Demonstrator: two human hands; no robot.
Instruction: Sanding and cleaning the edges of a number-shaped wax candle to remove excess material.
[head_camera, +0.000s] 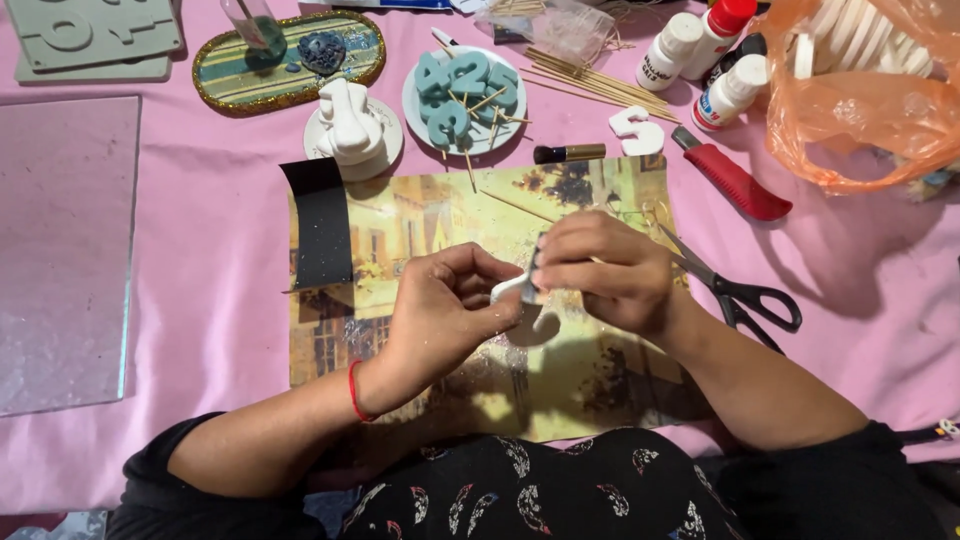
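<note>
My left hand (445, 305) and right hand (600, 270) meet at the middle of the frame, both pinching a small white piece (522, 300) between the fingertips. The left grips it from the left side; the right closes over its top, fingers curled. Its exact shape I cannot tell, since my fingers cover most of it. A red band (354, 390) circles my left wrist.

Below my hands lies a picture sheet (590, 380) in yellow and brown tones, spread on the pink cloth (220, 330) that covers the bench. A black strip (320, 220) sits on the sheet's upper left corner. Just right of my right hand, black-handled scissors (740, 298) lie partly on the sheet's right edge.

In the upper middle of the frame a white plate (415, 110) carries blue-green number shapes (465, 90) with thin sticks among them. Left of it stands a white figure (350, 125) on a small dish. An oval tray (290, 60) with a gold rim lies in the upper left. More sticks (590, 80) lie to the right of the plate, and below them a white numeral (638, 130) and a small dark tube (568, 153). A red cutter (730, 178), three white bottles (700, 55) and an orange bag (870, 90) fill the upper right. A clear sheet (60, 250) lies at the left edge.
</note>
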